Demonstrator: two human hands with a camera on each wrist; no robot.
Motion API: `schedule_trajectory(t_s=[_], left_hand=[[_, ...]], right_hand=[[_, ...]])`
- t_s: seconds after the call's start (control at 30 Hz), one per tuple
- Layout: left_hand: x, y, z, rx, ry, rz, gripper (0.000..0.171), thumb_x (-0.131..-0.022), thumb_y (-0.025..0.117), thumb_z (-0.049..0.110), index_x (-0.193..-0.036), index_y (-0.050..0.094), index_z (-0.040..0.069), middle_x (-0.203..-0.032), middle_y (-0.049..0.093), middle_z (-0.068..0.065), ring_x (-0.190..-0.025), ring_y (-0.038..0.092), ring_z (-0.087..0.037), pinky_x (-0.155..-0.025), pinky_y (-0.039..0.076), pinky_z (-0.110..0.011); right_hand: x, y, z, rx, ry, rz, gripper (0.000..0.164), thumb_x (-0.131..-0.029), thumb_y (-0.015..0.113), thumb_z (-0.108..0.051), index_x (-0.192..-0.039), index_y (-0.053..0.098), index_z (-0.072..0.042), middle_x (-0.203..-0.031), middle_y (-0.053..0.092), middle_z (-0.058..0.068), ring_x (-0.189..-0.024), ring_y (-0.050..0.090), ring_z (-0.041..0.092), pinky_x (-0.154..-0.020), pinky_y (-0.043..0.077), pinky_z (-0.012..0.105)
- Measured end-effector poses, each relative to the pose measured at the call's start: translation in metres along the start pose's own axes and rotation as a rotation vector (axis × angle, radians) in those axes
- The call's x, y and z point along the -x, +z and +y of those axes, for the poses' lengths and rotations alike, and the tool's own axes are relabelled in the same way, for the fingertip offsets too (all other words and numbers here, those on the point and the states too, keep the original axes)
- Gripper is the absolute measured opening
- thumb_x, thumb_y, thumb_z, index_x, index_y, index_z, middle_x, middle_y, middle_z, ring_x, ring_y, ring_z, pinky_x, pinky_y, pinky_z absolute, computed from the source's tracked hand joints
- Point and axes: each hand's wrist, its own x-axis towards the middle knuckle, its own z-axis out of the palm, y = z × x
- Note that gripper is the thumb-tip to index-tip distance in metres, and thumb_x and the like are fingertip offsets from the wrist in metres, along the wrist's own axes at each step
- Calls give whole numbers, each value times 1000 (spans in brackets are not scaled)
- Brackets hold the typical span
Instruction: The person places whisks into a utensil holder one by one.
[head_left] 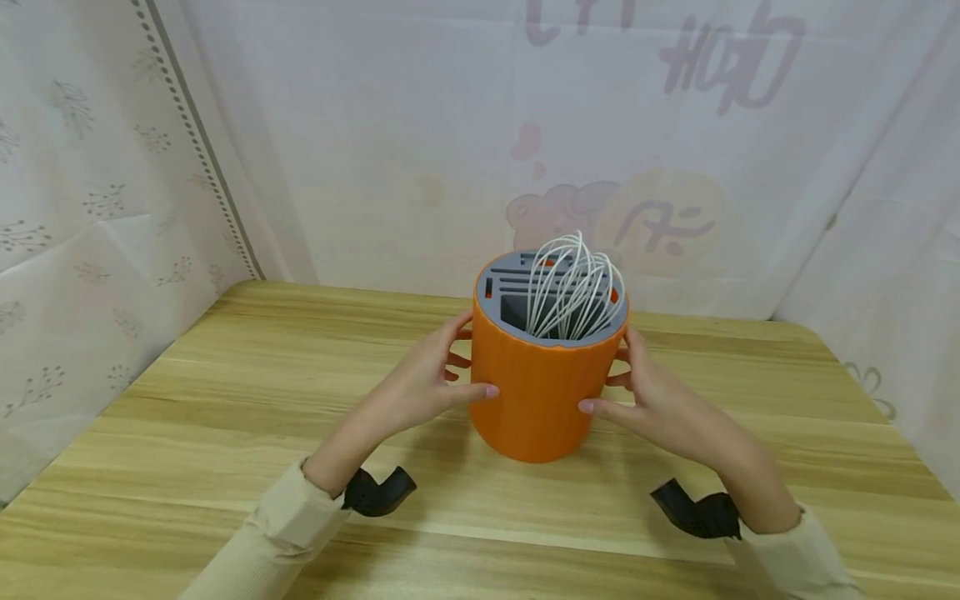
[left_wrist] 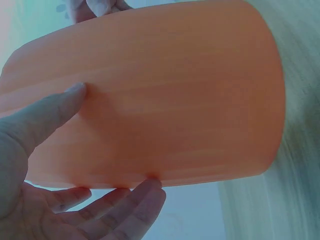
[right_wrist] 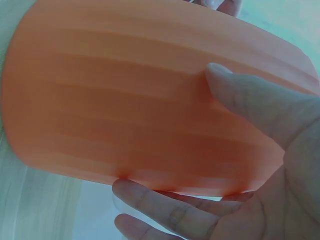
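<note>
An orange round utensil holder (head_left: 536,400) with a grey slotted top (head_left: 491,312) stands on the table, held from both sides. A whisk (head_left: 573,292) sits in its large compartment, white wire loops up, handle hidden inside. My left hand (head_left: 431,375) grips the holder's left side, thumb on the front wall and fingers against the side. Opposite it, my right hand (head_left: 660,400) holds the right side the same way. The left wrist view shows the left thumb (left_wrist: 55,107) pressed to the orange wall; in the right wrist view the right thumb (right_wrist: 245,92) does likewise.
The wooden table (head_left: 300,350) runs under the holder and both forearms. Behind it hangs a pale printed cloth (head_left: 375,167), with a patterned curtain (head_left: 97,167) at the left. A black wrist mount (head_left: 378,492) is on the left wrist, another black mount (head_left: 697,510) on the right.
</note>
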Motion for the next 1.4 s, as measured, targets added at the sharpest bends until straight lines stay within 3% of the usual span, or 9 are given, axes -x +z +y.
schedule_trajectory(t_s=[0.23, 0.63, 0.97, 1.4], left_hand=[[-4, 6, -5, 3, -3, 37, 89, -78, 75, 26, -148, 20, 16, -138, 43, -9, -102, 60, -25, -83, 51, -39], [-10, 15, -11, -29, -20, 96, 86, -79, 73, 22, -147, 22, 10, -138, 43, -13, -97, 63, -25, -81, 52, -39], [-13, 24, -12, -41, -48, 150, 81, -81, 72, 18, -145, 25, 7, -135, 45, -15, -92, 64, -26, -81, 54, -41], [-16, 31, -13, -48, -89, 205, 78, -83, 70, 21, -146, 25, 9, -137, 43, -13, -95, 61, -24, -84, 53, -37]], right_hand=[[-6, 5, 5, 13, -4, 27, 108, -82, 69, -39, -148, -14, -16, -145, 30, 19, -113, 56, 35, -89, 50, 45], [-12, 8, 8, -8, 86, 54, 101, -84, 67, -38, -148, -4, -6, -143, 31, 24, -114, 54, 39, -86, 51, 46], [-15, 13, 10, -10, 83, 127, 91, -86, 66, -31, -147, 3, -2, -141, 35, 23, -99, 64, 28, -84, 52, 45], [-21, 19, 15, -16, 97, 190, 83, -88, 63, -25, -146, 8, -2, -142, 36, 21, -92, 64, 24, -79, 55, 38]])
